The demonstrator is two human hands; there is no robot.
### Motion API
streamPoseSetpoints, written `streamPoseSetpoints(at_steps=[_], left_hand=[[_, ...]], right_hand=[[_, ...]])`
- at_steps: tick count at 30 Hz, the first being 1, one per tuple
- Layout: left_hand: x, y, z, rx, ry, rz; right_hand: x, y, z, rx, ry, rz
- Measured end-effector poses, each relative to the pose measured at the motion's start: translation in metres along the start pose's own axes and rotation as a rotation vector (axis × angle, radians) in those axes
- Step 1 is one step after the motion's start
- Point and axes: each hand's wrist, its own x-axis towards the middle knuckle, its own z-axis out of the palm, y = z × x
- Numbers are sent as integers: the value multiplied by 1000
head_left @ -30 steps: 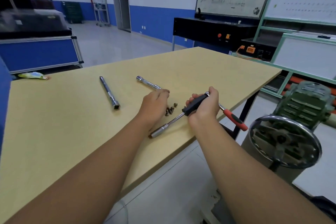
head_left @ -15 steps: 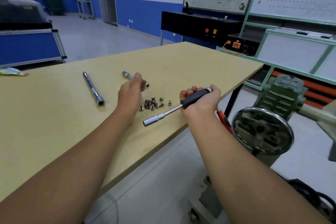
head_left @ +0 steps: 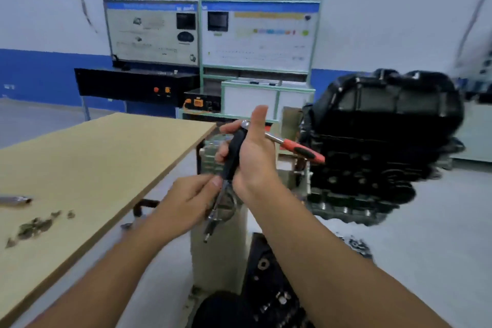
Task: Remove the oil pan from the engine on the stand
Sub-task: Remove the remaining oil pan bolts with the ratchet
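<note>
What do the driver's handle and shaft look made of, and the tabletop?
Driver handle: matte black, probably rubber or plastic; no shine.
Shaft: bright silvery metal, likely chromed steel, though blurred.
Tabletop: flat pale-tan board, looks like MDF or laminated wood; no grain visible.

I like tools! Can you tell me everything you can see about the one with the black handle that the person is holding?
The nut driver has a black, plastic-looking handle, a thin shiny metal shaft and a small socket tip pointing down. It is held in the air beside the table, nearly upright and tilted a little. The right hand wraps the handle, and the left hand pinches the shaft. Motion blur hides finer detail.
</note>
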Motion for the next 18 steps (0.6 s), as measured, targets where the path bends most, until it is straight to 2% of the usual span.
streamPoseSetpoints(at_steps=[5, 9, 12, 16, 18], left_hand=[[58, 110, 127, -85, -306, 218], [103, 199, 237, -96, -331, 359], [141, 250, 296, -64, -345, 380], [214, 306, 323, 62, -318, 515], [248, 334, 325, 177, -288, 667]], right_hand=[[-3, -128, -107, -143, 117, -339], [-7, -220, -201, -258, 295, -491], [5, -280, -260, -264, 379, -462], [36, -345, -310, -201, 382, -453], [55, -372, -324, -175, 365, -493]])
